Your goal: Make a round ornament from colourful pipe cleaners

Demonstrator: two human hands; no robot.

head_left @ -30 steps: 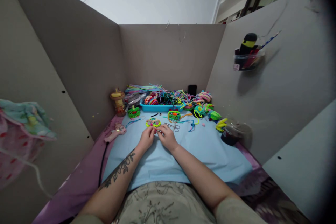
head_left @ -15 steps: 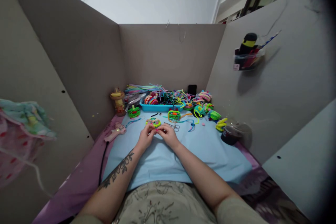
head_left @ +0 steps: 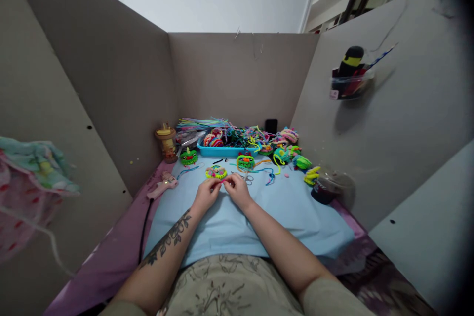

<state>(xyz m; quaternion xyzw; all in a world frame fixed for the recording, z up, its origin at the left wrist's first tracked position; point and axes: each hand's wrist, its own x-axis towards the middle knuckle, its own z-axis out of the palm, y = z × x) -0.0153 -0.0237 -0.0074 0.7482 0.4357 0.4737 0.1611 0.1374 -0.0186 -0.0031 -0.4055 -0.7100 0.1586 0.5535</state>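
Note:
My left hand (head_left: 206, 194) and my right hand (head_left: 237, 191) meet over the light blue mat (head_left: 289, 207), fingertips pinched together on a small pink piece (head_left: 222, 182) between them. Just beyond the fingers lies a round pink, yellow and green pipe-cleaner ornament (head_left: 216, 173). A green and orange ornament (head_left: 246, 162) and small scissors (head_left: 247, 178) lie a little farther back and to the right.
A blue tray (head_left: 225, 151) heaped with pipe cleaners stands at the back, with more finished ornaments (head_left: 292, 153) to its right. A pink glue gun (head_left: 163, 186) lies at left, a dark lidded cup (head_left: 328, 188) at right. Grey partition walls (head_left: 111, 89) enclose the desk.
Both hands have shifted slightly away from me, toward the round ornament, and stay pinched together. Nothing else on the desk has moved.

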